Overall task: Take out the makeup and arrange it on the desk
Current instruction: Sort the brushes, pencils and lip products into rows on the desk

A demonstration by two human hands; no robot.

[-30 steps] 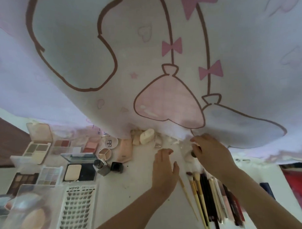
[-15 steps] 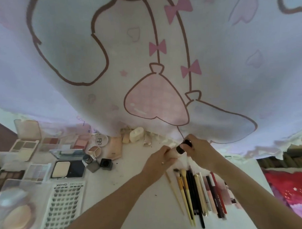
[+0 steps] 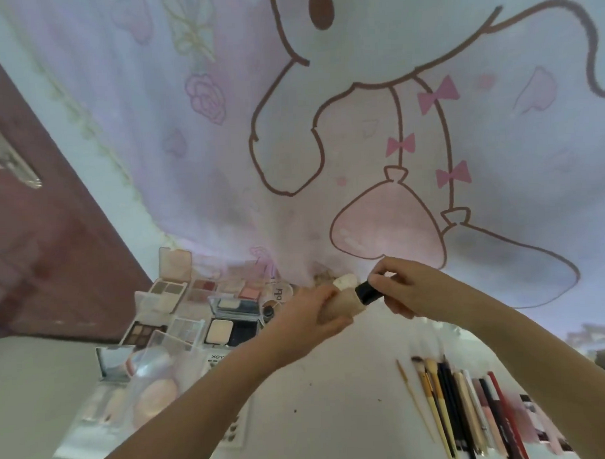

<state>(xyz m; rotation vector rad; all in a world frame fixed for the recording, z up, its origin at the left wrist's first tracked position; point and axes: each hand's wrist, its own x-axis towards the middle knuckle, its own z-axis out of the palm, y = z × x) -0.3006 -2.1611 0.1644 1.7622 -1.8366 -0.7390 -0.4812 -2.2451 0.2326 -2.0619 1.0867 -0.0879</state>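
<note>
Both hands grip one beige bottle (image 3: 343, 301), seemingly foundation, right pinching its black cap (image 3: 369, 291)

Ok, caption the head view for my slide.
Both hands hold a beige bottle over the desk, right hand gripping its black cap.

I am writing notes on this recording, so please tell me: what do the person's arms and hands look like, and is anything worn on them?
Both forearms are bare as far as the picture shows; no sleeve comes into view. The left hand and the right hand wear no glove, and I see no ring, watch or bracelet. The fingernails are too blurred to judge.
</note>
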